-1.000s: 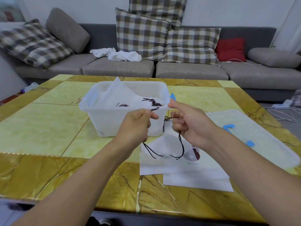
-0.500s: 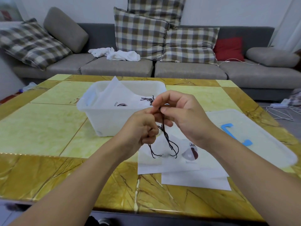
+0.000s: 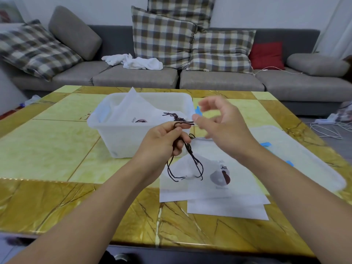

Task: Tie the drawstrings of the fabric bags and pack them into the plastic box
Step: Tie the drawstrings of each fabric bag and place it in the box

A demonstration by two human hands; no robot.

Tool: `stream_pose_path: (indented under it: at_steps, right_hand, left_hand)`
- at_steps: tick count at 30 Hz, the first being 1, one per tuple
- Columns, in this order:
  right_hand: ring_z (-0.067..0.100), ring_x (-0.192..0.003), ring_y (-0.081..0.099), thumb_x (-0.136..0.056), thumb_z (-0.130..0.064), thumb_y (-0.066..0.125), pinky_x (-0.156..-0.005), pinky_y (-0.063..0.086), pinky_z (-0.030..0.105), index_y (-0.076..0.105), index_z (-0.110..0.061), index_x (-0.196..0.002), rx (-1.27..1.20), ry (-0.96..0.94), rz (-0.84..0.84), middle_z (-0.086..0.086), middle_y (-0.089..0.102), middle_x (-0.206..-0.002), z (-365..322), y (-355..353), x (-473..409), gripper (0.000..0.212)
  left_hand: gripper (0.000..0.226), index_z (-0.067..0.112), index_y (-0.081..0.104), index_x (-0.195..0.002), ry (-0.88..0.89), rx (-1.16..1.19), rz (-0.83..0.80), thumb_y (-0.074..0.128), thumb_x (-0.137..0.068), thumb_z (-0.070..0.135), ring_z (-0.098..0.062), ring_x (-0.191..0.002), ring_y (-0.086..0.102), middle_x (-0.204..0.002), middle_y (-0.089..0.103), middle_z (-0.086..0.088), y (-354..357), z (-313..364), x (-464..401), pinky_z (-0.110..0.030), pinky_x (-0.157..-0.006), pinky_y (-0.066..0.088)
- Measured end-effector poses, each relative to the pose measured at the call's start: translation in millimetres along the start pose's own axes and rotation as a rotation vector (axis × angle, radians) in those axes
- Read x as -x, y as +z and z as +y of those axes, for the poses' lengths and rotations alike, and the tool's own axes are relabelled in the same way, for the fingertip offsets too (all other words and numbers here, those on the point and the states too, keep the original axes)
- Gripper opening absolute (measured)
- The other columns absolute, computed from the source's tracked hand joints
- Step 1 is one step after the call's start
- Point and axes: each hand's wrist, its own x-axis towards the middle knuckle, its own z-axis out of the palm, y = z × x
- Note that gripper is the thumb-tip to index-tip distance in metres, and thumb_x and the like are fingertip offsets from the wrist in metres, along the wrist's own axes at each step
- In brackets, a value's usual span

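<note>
1. Pinching the dark drawstring [image 3: 187, 149] in my left hand [image 3: 163, 141], I have a loop of it gripped between thumb and forefinger, with the rest of the cord hanging down to the white fabric bag [image 3: 207, 176] on the table [image 3: 57, 149].
2. My right hand [image 3: 219, 124] is beside the loop, fingers spread and loosely bent, holding nothing; it is blurred, so I cannot tell whether a fingertip touches the cord's short end.
3. Done so far, as I judge it: at least one white fabric bag [image 3: 137, 113] already lies in the plastic box [image 3: 133, 141], and its dark cords [image 3: 174, 117] sit bunched at the top, which looks like a tied knot.
4. In hand: the knot on the bag in front of me looks only half made. The loop exists, but nothing appears drawn tight.
5. Left: finish and tighten this knot, then lift the bag into the box, which stands just behind my hands and has room on its right side.
6. Under this bag lies a further white sheet [image 3: 228, 210], probably another bag awaiting the same treatment; I cannot see its cords.
7. The translucent lid [image 3: 304, 159] with blue clips rests on the table to my right, off the box, so closing, if wanted, is also still to do.
</note>
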Motion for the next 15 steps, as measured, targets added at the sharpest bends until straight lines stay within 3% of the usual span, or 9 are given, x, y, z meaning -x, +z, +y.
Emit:
stream_pose_path:
  at_steps: [2,4,6,9,12,15]
  right_hand:
    - [0.012,-0.075,0.057,-0.083,-0.053,0.072,-0.068,0.044,0.03,0.073,-0.022,-0.1,0.032,0.168,-0.293,-0.006,0.071,-0.097,5,-5,1,0.036]
    - [0.015,-0.071,0.045,-0.078,-0.057,0.068,-0.064,0.037,0.029,0.077,-0.022,-0.083,-0.006,0.223,-0.476,-0.003,0.066,-0.081,8,-5,7,0.036]
    - [0.021,-0.072,0.038,-0.08,-0.051,0.069,-0.061,0.033,0.027,0.076,-0.024,-0.076,-0.087,0.217,-0.487,-0.001,0.058,-0.074,10,-6,6,0.029]
    - [0.017,-0.069,0.035,-0.078,-0.048,0.07,-0.06,0.03,0.025,0.077,-0.022,-0.087,-0.185,0.267,-0.527,-0.002,0.05,-0.074,13,-6,3,0.028]
    - [0.012,-0.065,0.035,-0.082,-0.039,0.07,-0.058,0.028,0.022,0.077,-0.024,-0.086,-0.258,0.301,-0.639,-0.009,0.05,-0.071,15,-2,5,0.017]
    - [0.011,-0.061,0.036,-0.081,-0.026,0.075,-0.056,0.031,0.019,0.077,-0.018,-0.085,-0.24,0.28,-0.6,-0.006,0.053,-0.067,19,-2,3,0.01]
  left_hand:
    - [0.027,0.011,0.068,-0.103,0.023,0.01,0.01,0.042,-0.104,0.005,-0.009,-0.057,0.046,-0.066,0.061,0.002,-1,0,0,-0.019,-0.051,0.035]
    - [0.027,0.011,0.068,-0.104,0.027,-0.023,0.001,0.042,-0.105,0.004,-0.009,-0.058,0.047,-0.066,0.061,0.001,-2,-1,0,-0.019,-0.051,0.037]
    - [0.027,0.012,0.068,-0.102,0.026,-0.046,-0.014,0.042,-0.105,0.004,-0.01,-0.06,0.048,-0.071,0.063,-0.003,-3,-3,0,-0.019,-0.052,0.038]
    - [0.027,0.012,0.068,-0.102,0.04,-0.041,-0.025,0.042,-0.105,0.004,-0.01,-0.061,0.048,-0.071,0.063,-0.002,-4,-3,0,-0.019,-0.053,0.039]
    - [0.027,0.012,0.068,-0.103,0.049,-0.042,-0.039,0.042,-0.105,0.004,-0.01,-0.06,0.05,-0.071,0.065,-0.001,-4,-2,1,-0.02,-0.054,0.04]
    - [0.025,0.009,0.068,-0.102,0.038,-0.046,-0.039,0.044,-0.104,0.004,-0.011,-0.06,0.054,-0.07,0.066,-0.001,-4,-1,1,-0.021,-0.053,0.041]
